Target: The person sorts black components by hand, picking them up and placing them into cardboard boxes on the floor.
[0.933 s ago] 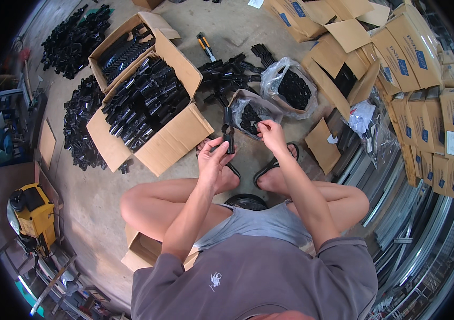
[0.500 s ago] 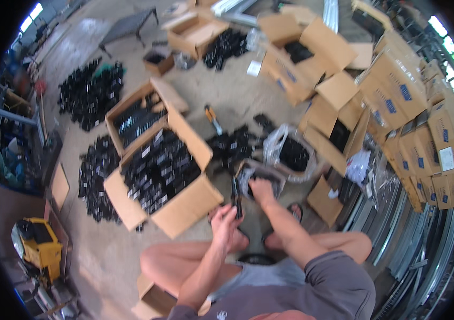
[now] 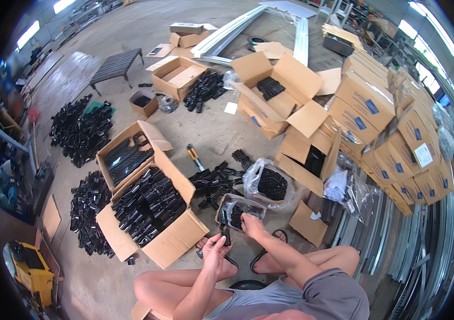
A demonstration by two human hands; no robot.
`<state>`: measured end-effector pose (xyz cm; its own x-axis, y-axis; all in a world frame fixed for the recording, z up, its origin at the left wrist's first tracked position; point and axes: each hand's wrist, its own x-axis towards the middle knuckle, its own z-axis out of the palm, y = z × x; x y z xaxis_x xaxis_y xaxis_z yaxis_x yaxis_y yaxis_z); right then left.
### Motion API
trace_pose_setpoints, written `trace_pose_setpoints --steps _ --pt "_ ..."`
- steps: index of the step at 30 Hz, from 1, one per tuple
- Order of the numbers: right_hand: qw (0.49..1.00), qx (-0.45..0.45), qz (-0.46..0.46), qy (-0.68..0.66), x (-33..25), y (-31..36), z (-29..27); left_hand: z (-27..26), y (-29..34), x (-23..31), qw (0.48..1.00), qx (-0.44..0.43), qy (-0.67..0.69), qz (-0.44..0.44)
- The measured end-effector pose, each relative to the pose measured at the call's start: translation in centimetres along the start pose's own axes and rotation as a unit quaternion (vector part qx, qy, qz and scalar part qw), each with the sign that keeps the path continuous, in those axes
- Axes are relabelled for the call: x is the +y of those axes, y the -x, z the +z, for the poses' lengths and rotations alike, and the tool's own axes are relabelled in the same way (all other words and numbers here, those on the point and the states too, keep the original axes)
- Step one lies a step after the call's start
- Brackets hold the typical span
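Observation:
My left hand (image 3: pixel 216 255) is closed on a black plastic part (image 3: pixel 226 233), held upright just in front of a small open carton (image 3: pixel 259 205). Small black pieces (image 3: pixel 236 216) lie in that carton, which has a clear plastic liner. At its near edge is my right hand (image 3: pixel 252 226), fingers drawn together; whatever they pinch is too small to make out. Right behind the carton stands a clear plastic bag (image 3: pixel 252 181) full of small black pieces. To the left, a loose heap of black parts (image 3: pixel 213 183) lies on the floor.
A large open carton (image 3: pixel 169 239) of black parts stands left, with piles of black parts (image 3: pixel 91 213) beside it. An orange-handled tool (image 3: pixel 194 157) lies beyond. Open cartons (image 3: pixel 304 165) and stacked boxes (image 3: pixel 363 106) are at right, near metal profiles (image 3: pixel 392 250). A low slatted table (image 3: pixel 116 66) stands far left.
The view has tilted up, so more of the far floor shows. My right hand has drawn back from inside the small carton to its near edge. My left hand still holds the black part.

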<state>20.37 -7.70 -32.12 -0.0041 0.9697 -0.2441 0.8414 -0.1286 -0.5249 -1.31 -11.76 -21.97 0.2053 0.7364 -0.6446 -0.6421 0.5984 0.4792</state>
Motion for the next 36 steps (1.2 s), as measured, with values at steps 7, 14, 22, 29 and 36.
trace_pose_setpoints --steps 7,14,22,29,36 --pt "0.959 0.1 0.079 -0.253 -4.5 2.6 -3.3 1.2 0.9 0.0 0.999 -0.014 -0.03 0.014" --pt "0.876 0.102 0.046 -0.469 -9.3 9.4 -6.8 1.2 1.5 -0.8 0.996 -0.02 -0.078 0.037" --pt "0.911 0.126 0.001 -0.392 -11.8 11.1 -8.9 0.5 2.8 -0.3 0.995 -0.077 -0.059 0.02" --pt "0.925 0.136 0.023 -0.353 -11.9 10.6 -8.4 0.3 2.9 -0.6 0.993 -0.089 -0.07 0.029" --pt "0.922 0.141 0.042 -0.357 -12.6 10.7 -8.1 0.8 2.9 -0.2 0.994 -0.089 -0.047 0.031"
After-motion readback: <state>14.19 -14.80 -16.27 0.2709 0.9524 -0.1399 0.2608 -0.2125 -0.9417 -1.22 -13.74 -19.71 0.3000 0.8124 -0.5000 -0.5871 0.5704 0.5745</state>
